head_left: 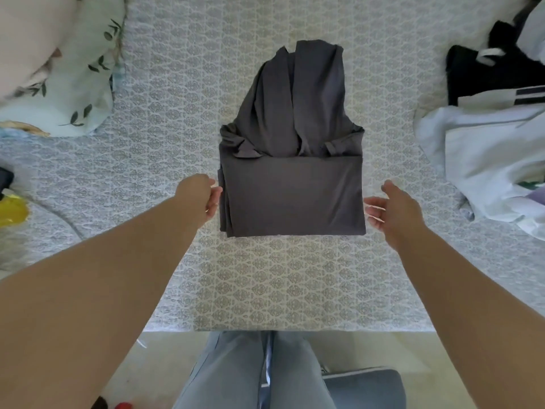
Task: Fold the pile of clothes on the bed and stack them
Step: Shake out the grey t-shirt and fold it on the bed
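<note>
We look down at a dark grey garment lying in the middle of a bed covered with a grey-and-white patterned quilt. Its near half is folded into a flat rectangle; the far part narrows into loose folds. Our left hand meets the garment's left edge, fingers lightly curled against the fabric, though we cannot tell whether they pinch it. Our right hand is open with relaxed fingers, its fingertips just beside the right edge. A heap of unfolded clothes, pale and black, sits on the bed to the right, well apart from the garment. A leaf-print pillow rests at far left. Light blue jeans on our legs show below the bed's edge.
</note>
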